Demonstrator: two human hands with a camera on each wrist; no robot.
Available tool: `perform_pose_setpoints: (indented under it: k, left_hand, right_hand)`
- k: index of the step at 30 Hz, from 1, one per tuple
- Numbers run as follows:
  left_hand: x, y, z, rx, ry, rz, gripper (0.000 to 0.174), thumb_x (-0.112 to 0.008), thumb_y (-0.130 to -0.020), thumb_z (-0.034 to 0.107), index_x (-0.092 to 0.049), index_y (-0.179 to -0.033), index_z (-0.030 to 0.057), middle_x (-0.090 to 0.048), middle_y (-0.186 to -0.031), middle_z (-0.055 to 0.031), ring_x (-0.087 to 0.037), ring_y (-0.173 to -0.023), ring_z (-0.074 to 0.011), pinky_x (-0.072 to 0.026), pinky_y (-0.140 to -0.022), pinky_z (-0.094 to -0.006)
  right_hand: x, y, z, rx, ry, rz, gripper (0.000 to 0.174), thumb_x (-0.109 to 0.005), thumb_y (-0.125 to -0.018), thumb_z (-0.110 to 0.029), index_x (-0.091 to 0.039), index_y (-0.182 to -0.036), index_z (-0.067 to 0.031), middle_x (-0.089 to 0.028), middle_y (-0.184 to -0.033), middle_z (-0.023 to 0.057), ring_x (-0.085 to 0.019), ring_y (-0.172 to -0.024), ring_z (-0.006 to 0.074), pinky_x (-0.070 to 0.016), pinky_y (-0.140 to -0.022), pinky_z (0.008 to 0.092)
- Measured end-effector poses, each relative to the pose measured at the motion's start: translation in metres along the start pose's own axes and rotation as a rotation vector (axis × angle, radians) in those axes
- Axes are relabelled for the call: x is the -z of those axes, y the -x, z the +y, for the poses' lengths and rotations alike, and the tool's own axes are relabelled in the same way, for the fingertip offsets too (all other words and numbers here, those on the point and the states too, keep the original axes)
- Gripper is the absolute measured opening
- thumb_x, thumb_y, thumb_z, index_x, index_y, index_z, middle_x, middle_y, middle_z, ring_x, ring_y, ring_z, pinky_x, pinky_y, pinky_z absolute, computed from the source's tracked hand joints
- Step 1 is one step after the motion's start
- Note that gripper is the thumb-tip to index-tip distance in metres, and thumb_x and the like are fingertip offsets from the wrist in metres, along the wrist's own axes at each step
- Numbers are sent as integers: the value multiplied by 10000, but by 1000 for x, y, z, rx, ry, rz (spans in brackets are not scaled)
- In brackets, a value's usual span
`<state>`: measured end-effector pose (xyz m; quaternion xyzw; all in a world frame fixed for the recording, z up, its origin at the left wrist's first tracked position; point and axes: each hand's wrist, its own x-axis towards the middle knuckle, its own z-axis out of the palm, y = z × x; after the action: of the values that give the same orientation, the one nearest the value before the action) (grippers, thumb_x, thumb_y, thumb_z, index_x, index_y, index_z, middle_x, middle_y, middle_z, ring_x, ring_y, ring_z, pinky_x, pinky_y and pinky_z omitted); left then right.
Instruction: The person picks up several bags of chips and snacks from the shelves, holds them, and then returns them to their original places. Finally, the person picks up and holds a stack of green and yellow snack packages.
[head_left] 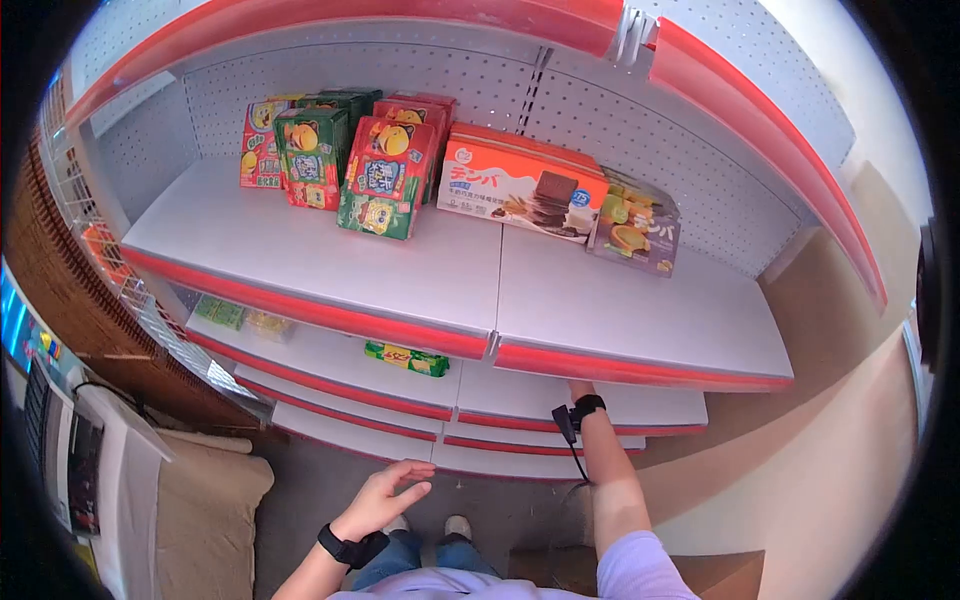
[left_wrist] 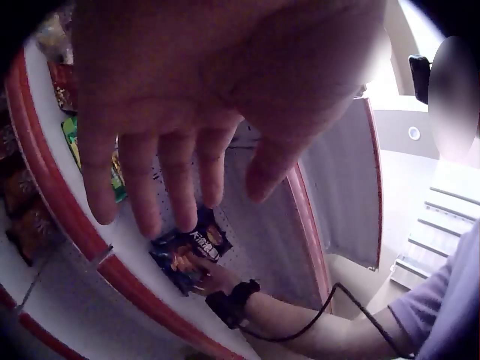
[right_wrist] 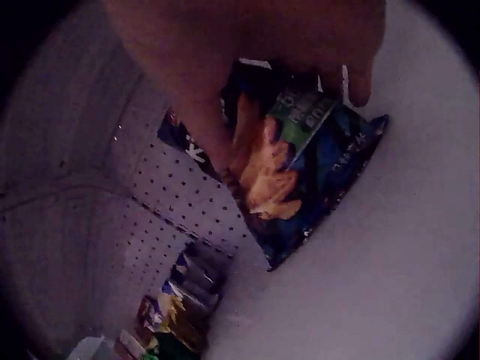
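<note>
A person's right grip pinched a blue snack bag beneath it on a lower shelf. To its left, the left grip hung open, fingers extended. Beyond the left grip lay a green packet; on the upper shelf, above both grips, stood an orange box.

The snack bag is dark blue with a green patch; the shelf edges are red.

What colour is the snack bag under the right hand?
The bag is mostly dark blue; it shows best in the right wrist view.
</note>
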<state>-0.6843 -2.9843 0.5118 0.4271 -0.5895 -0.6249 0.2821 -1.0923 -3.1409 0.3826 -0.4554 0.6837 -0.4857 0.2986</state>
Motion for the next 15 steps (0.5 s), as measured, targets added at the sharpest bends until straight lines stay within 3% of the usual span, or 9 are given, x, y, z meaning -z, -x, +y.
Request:
perform_pose_setpoints:
  k: [8, 10, 11, 12, 14, 15]
  left_hand:
    - [-51, 1, -1, -6, 124, 125, 339, -598, -898, 139, -542, -1209, 16, -615, -1152, -99, -576, -1067, -179, -447, -935, -309]
    - [-62, 1, 2, 6, 193, 146, 354, -597, -901, 139, -527, -1226, 19, -601, -1157, -101, -571, -1068, -184, -448, -934, -310]
    - [-65, -1, -7, 3, 262, 99, 493, -608, -899, 154, -404, -1333, 38, -540, -1232, -100, -528, -1100, -172, -425, -950, -312]
    - [-71, -1, -9, 3, 273, 110, 493, -608, -899, 154, -404, -1333, 38, -540, -1232, -100, -528, -1100, -172, -425, -950, -312]
    - [-83, -5, -10, -79, 300, 262, 668, -685, -846, 203, -312, -1379, 50, -509, -1241, -128, -511, -1120, -198, -419, -968, -344]
    - [-89, -7, -11, -79, 308, 269, 668, -685, -846, 203, -312, -1379, 50, -509, -1241, -128, -511, -1120, -198, -419, -968, -344]
  right_hand:
    - [25, -32, 78, 65, 362, -173, 541, -710, -778, -253, -511, -1226, -24, -568, -1177, 120, -514, -1126, 209, -371, -970, 318]
    - [11, 25, -17, -228, -507, -186, 471, -674, -817, -256, -519, -1197, -26, -572, -1184, 99, -531, -1132, 208, -398, -968, 328]
    - [13, 53, -49, -223, -599, -362, 440, -662, -829, -248, -522, -1184, -29, -578, -1172, 93, -550, -1104, 205, -421, -952, 328]
    - [12, 74, -67, -221, -689, -539, 410, -650, -841, -241, -525, -1171, -32, -583, -1161, 87, -570, -1076, 202, -443, -935, 329]
    - [9, 112, -59, -287, -727, -812, 469, -700, -815, -228, -521, -1203, -32, -584, -1178, 50, -579, -1050, 157, -463, -921, 310]
    - [7, 136, -80, -291, -646, -871, 491, -707, -813, -231, -511, -1215, -29, -584, -1177, 47, -574, -1051, 148, -459, -922, 306]
